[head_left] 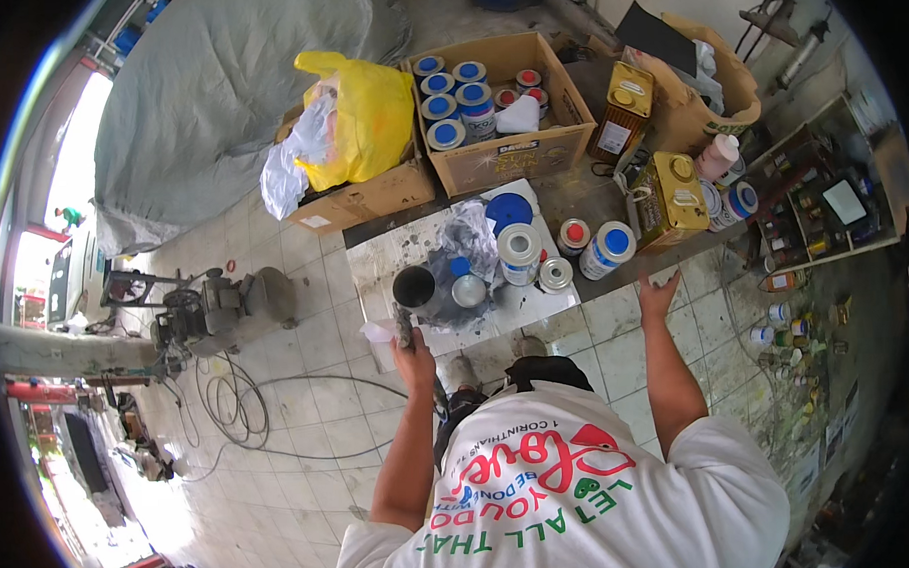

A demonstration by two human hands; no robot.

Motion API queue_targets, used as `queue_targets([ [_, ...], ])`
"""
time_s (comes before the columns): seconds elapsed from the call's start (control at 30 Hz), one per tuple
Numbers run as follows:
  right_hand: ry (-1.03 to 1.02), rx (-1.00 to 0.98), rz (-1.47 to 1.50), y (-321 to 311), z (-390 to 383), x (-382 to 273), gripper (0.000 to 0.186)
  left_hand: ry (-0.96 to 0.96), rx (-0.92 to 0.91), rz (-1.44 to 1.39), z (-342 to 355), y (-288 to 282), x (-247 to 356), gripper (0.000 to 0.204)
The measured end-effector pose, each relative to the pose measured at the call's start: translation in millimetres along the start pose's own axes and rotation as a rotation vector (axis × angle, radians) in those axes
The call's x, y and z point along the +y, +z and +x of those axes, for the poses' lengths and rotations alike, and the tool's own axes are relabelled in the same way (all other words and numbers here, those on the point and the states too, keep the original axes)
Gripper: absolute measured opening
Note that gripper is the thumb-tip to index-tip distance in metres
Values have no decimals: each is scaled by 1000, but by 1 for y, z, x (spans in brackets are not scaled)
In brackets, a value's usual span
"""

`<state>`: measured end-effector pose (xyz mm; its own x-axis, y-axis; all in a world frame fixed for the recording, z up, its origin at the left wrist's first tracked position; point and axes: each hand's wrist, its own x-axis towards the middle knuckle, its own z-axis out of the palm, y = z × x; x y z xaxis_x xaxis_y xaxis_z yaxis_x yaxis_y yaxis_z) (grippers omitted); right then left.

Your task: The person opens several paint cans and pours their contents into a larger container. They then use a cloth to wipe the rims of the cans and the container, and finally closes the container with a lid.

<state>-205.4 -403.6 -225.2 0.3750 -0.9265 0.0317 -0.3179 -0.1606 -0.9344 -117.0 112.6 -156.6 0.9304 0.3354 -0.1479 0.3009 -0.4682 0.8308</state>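
Observation:
My left hand (414, 364) is closed round the grey handle of what looks like a spray gun (404, 326). Its round, dark cup (414, 285) is uncovered, mouth up, over the left part of a paint-stained white board (373, 257). Held out at the table's front edge, my right hand (659, 299) has its fingers apart and nothing in it. Nearest to it are a blue-lidded can (607, 251) and a gold rectangular tin (667, 204). On the board stand an open white can (518, 252), a smaller open tin (555, 274) and a silvery container (468, 291).
Behind the board are a cardboard box (505, 162) of blue- and red-lidded cans and another box (366, 199) under a yellow plastic bag (364, 117). An air compressor (225, 307) and a coiled hose (233, 397) lie left on the tiled floor. Shelves (832, 201) stand at right.

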Motion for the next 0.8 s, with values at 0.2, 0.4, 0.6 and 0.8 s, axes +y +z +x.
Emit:
queue_targets([
  [0.2,-2,-357,-270,39,-162,1,19,-135,-26,-156,11,-1,4,35],
  [0.4,-146,-1509,81,145,-317,-149,96,-9,-143,60,11,4,16,50],
  [0.6,-59,-1366,140,191,-360,-167,73,121,-173,197,24,-24,20,47],
  [0.8,-237,-1120,58,208,-390,-155,53,213,-233,63,36,-48,-10,36],
])
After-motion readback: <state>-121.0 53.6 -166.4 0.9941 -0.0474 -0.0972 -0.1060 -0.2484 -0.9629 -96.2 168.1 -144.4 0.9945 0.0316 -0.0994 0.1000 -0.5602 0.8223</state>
